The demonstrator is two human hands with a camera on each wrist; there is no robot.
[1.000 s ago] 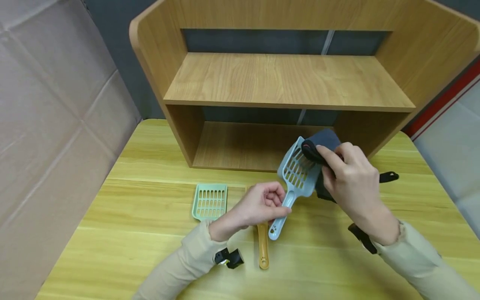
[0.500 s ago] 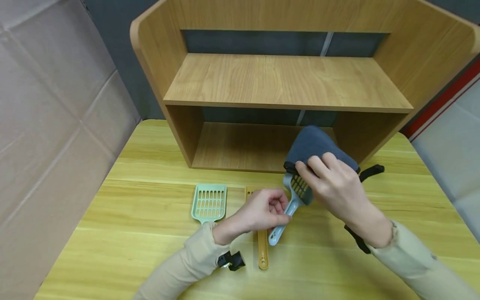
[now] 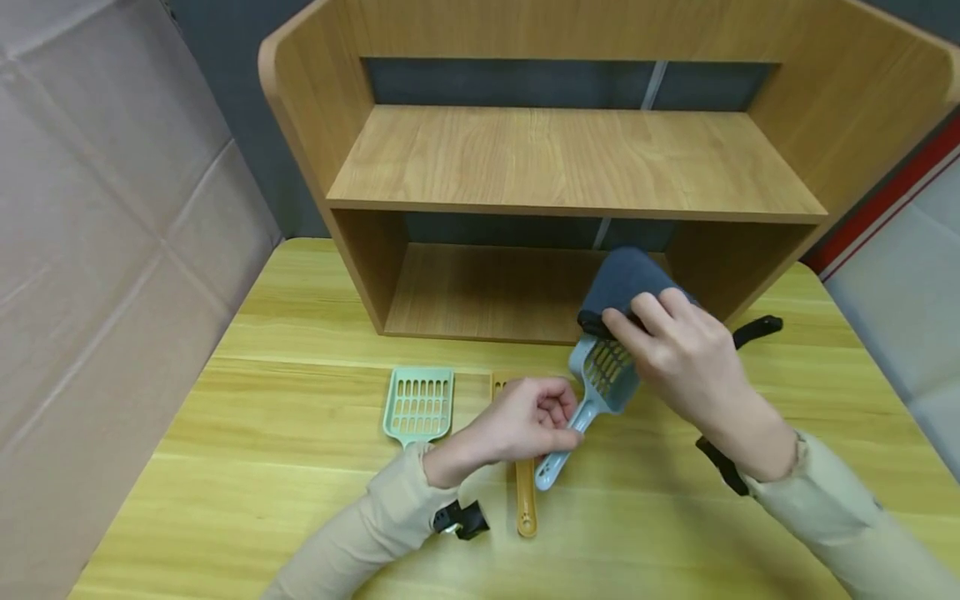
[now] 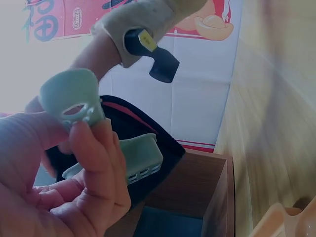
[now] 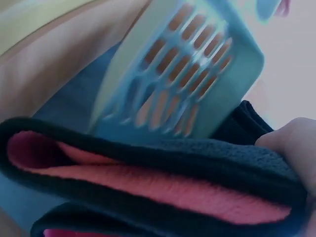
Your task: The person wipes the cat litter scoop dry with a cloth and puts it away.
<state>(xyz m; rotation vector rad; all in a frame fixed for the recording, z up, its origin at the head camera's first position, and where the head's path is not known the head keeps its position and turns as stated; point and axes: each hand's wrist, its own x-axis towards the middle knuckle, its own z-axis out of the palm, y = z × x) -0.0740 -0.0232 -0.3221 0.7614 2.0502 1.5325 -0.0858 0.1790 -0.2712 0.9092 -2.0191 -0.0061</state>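
Observation:
My left hand (image 3: pixel 525 421) pinches a light blue litter scoop (image 3: pixel 590 406) by its handle, with the slotted basket raised toward the shelf. My right hand (image 3: pixel 682 358) grips a folded dark blue cloth (image 3: pixel 624 277) with black edging, held against the basket's far end. In the right wrist view, the cloth's red inner side (image 5: pixel 163 190) shows in its folds, below the slotted basket (image 5: pixel 242 69). The left wrist view shows the handle's end (image 4: pixel 71 91) between thumb and fingers, with the dark cloth behind the basket. A black strap (image 3: pixel 757 329) sticks out past the right hand.
A green litter scoop (image 3: pixel 417 437) lies on the wooden table (image 3: pixel 247 400), its handle hidden under the left forearm. Beside it lies an orange scoop (image 3: pixel 527 500), partly covered by the left hand. A two-level wooden shelf (image 3: pixel 577 167) stands behind the hands.
My right hand has moved the cloth from the scoop's slotted face to its far end, then shifted slightly right. The scoop has tipped a little lower in my left hand.

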